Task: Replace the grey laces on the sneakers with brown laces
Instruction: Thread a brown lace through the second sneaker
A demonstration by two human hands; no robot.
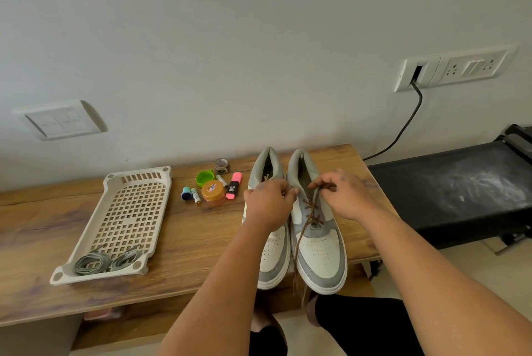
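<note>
A: Right grip (342, 194) pinches the brown lace (312, 211) at the right sneaker (319, 240); left grip (270, 203) curls at its collar, its hold unclear.

B: Grey laces (99, 262) lie in the tray (115, 182), nine o'clock on the bench (187, 240). Top eyelets remain.

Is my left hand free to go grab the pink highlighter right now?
Probably not yet: the left hand is pinching the brown lace. The path to the pink highlighter looks clear once it lets go.

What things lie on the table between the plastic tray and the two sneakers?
In the head view, between the tray and the sneakers lie a pink highlighter, an orange-lidded jar, a green cap, two batteries and a small blue cap.
</note>
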